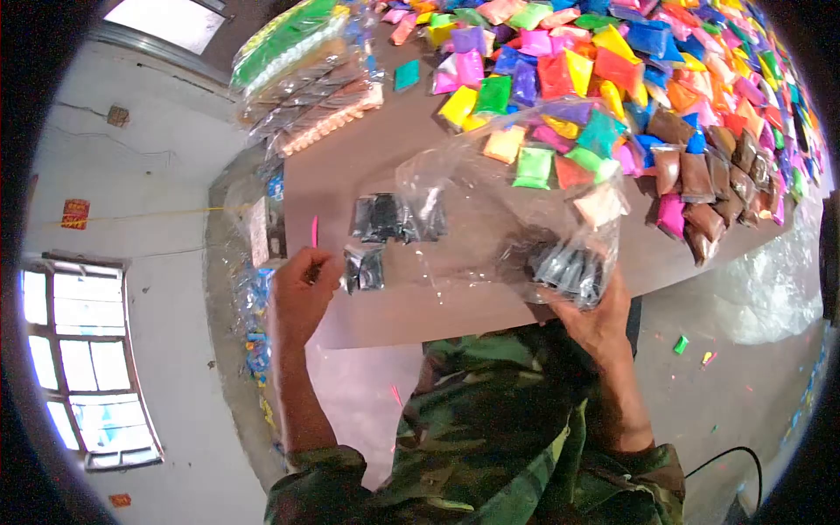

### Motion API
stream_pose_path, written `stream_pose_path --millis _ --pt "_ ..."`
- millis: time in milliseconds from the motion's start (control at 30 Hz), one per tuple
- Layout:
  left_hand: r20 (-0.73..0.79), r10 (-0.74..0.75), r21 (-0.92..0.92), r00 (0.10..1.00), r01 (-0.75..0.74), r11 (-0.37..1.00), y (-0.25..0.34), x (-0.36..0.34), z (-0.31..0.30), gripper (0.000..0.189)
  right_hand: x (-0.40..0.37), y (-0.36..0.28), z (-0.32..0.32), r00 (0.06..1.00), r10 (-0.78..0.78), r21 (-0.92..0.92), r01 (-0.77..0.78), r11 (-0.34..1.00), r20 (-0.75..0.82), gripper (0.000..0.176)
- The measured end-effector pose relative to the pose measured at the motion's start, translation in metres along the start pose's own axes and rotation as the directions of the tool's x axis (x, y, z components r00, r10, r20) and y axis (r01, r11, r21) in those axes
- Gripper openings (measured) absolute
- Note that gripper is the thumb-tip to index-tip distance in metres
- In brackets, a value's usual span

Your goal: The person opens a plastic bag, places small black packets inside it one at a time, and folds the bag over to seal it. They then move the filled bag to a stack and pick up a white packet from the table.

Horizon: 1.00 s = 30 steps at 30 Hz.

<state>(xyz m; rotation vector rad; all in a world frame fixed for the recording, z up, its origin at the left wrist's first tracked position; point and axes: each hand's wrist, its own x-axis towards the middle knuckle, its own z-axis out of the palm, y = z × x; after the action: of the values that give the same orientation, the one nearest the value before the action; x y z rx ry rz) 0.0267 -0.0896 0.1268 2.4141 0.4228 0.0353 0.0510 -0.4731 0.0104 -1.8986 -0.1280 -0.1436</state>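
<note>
My left hand (304,293) is closed near the table's left edge, with a thin pink stick (315,232) standing up from its pinched fingers. Right of it lie shiny black packets: one small packet (364,267) close to the fingertips and a row of black packets (385,218) behind it. My right hand (599,324) grips the bottom of a large clear plastic bag (472,254) at the table's front edge. Inside the bag, several dark packets (569,269) are bunched by my fingers, and colourful packets show around its upper part.
A big heap of colourful packets (604,70) covers the table's far right, with brown packets (704,184) at its near end. Stacked clear-wrapped trays (306,79) stand at the back left. A small box (262,231) sits at the left edge. Clear plastic sheeting (770,280) hangs at right.
</note>
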Motion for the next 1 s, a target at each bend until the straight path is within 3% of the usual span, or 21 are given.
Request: stream_pose_path --millis 33,67,133,233,333,433,633,733,1000 --pt "-0.039 -0.008 0.083 0.999 0.011 0.996 -0.024 0.002 0.004 0.026 0.000 0.002 0.000 1.000 0.004 0.000 -0.004 1.000 0.001 0.076" --pt "-0.079 0.024 0.146 0.997 -0.012 0.989 -0.038 0.001 0.009 0.028 -0.003 0.014 0.003 0.995 -0.089 -0.024 0.088 0.996 -0.041 0.078" --pt "-0.150 0.090 0.264 0.985 -0.048 0.963 -0.057 -0.002 0.020 0.031 -0.002 0.011 0.002 0.998 -0.066 -0.014 0.066 0.998 -0.019 0.079" --pt "-0.186 0.041 0.131 0.982 -0.017 0.991 -0.076 0.007 0.032 0.036 0.000 0.008 0.002 0.996 -0.086 -0.019 0.085 0.996 -0.032 0.078" --pt "-0.119 0.007 0.171 0.993 0.013 0.985 -0.074 0.014 0.032 0.034 0.001 0.007 0.003 0.994 -0.101 -0.018 0.100 0.995 -0.050 0.077" --pt "0.008 -0.013 -0.104 1.000 0.014 0.994 -0.082 0.020 0.026 0.036 0.001 0.005 0.002 0.993 -0.103 -0.061 0.099 0.993 -0.062 0.077" --pt "0.170 -0.238 -0.438 0.956 0.289 0.851 -0.045 0.004 0.006 0.031 -0.001 0.012 0.002 0.994 -0.092 -0.045 0.089 0.995 -0.062 0.077" --pt "0.150 -0.241 -0.302 0.959 0.277 0.912 -0.023 0.001 0.025 0.036 0.000 0.008 0.003 0.996 -0.078 -0.031 0.077 0.997 -0.049 0.076" --pt "0.161 -0.235 -0.254 0.959 0.270 0.929 -0.021 0.004 0.040 0.047 -0.002 0.018 0.003 0.991 -0.119 -0.011 0.119 0.993 -0.055 0.075"
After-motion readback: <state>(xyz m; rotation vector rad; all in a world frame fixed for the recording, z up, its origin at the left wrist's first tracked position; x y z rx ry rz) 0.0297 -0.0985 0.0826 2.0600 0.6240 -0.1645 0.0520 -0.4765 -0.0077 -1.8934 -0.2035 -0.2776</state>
